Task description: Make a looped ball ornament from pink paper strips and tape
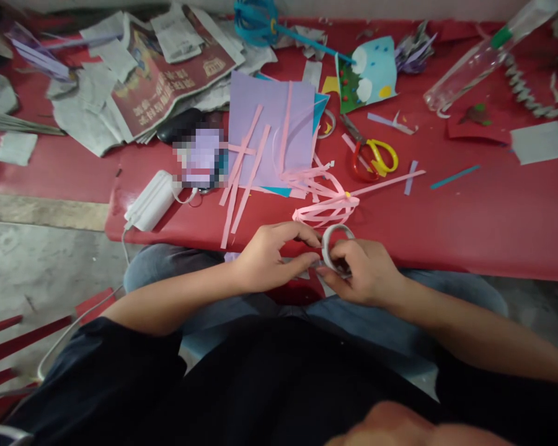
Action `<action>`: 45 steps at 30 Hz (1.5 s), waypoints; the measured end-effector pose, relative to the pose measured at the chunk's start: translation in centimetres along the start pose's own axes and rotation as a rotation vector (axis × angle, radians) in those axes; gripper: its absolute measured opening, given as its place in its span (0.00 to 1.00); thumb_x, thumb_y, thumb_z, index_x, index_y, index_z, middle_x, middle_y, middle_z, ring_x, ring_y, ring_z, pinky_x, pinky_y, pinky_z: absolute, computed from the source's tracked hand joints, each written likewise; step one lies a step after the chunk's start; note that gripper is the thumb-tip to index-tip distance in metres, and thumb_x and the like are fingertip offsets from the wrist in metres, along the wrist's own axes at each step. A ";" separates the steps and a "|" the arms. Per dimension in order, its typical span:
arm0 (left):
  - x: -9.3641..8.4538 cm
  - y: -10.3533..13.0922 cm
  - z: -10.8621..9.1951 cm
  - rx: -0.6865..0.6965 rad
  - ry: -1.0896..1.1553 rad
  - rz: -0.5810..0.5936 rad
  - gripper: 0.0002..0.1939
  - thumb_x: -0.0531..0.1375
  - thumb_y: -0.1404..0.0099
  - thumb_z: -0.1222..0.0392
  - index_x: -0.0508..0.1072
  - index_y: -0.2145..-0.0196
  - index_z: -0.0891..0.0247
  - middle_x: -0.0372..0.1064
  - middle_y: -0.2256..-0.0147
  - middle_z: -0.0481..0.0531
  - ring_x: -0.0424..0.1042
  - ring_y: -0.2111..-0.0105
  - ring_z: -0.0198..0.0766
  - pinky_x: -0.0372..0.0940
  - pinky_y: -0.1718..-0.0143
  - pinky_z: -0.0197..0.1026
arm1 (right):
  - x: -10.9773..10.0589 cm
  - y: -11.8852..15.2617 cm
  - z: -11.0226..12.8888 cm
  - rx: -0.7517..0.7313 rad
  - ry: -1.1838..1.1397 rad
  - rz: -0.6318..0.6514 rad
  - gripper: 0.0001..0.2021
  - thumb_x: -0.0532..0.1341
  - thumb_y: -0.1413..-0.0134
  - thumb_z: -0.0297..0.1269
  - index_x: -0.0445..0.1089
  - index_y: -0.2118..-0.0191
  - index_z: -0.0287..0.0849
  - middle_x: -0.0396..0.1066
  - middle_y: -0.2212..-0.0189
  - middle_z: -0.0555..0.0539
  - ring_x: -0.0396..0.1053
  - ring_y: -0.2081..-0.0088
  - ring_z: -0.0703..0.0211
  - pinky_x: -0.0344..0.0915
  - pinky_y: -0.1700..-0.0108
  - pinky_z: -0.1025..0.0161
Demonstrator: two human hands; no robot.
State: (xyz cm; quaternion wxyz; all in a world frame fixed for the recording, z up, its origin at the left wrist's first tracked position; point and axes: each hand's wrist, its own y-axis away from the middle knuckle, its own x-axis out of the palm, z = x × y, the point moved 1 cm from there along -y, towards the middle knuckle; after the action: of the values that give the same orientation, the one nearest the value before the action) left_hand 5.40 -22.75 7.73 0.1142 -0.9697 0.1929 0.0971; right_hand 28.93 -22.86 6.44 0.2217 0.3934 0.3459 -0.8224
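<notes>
My right hand (pixel 365 269) is closed around a white tape roll (pixel 327 248), held upright over the table's front edge. Close to its left side is my left hand (pixel 279 257), thumb and fingertips near the roll; whether they pinch a bit of tape is too small to tell. Just beyond both hands lies a looped pink paper shape (pixel 328 207) with a long pink stem. Several pink strips (pixel 251 179) rest on and beside a lilac sheet (pixel 270 118) to the left of it.
Scissors (pixel 376 158) with red and yellow handles lie behind the pink shape. A white power bank (pixel 151 201) sits left. Newspaper (pixel 167 80), a blue looped paper shape (pixel 255 25), a painted card (pixel 369 74) and a clear bottle (pixel 469 74) lie further back.
</notes>
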 end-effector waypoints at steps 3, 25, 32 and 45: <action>0.3 0.2 0.1 0.005 -0.002 -0.006 0.05 0.68 0.32 0.65 0.79 0.58 0.65 0.82 0.57 0.54 0.82 0.57 0.34 0.75 0.51 0.34 | 0.0 0.1 0.3 0.091 -0.082 -0.061 0.12 0.63 0.30 0.41 0.64 0.50 0.40 0.73 0.70 0.52 0.72 0.74 0.65 0.64 0.72 0.67; 1.3 2.0 0.5 0.405 -0.583 -0.140 0.22 0.69 0.36 0.58 0.75 0.45 0.57 0.79 0.58 0.52 0.76 0.64 0.39 0.66 0.61 0.45 | -1.4 0.0 1.3 -0.150 0.277 -0.148 0.08 0.67 0.38 0.32 0.73 0.53 0.42 0.76 0.70 0.52 0.69 0.71 0.62 0.61 0.67 0.58; 1.7 2.1 0.6 0.411 -0.698 -0.078 0.06 0.66 0.35 0.62 0.76 0.60 0.59 0.76 0.68 0.47 0.74 0.70 0.38 0.60 0.64 0.46 | -1.0 0.4 1.7 -0.201 0.332 -0.098 0.08 0.69 0.39 0.34 0.76 0.55 0.39 0.75 0.70 0.51 0.68 0.70 0.61 0.62 0.66 0.56; 2.9 1.9 -0.4 0.073 -0.052 -0.215 0.03 0.68 0.34 0.67 0.81 0.67 0.62 0.75 0.74 0.46 0.69 0.75 0.28 0.64 0.69 0.35 | -2.1 -0.4 2.4 -0.222 0.301 -0.250 0.10 0.70 0.40 0.32 0.75 0.54 0.43 0.76 0.72 0.52 0.69 0.72 0.62 0.62 0.69 0.56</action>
State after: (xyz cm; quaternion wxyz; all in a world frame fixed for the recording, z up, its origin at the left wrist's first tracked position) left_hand 7.39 -25.55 7.05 0.1641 -0.9772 0.0881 0.1022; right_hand 28.70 -24.18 9.39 0.1057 0.4388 0.5094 -0.7326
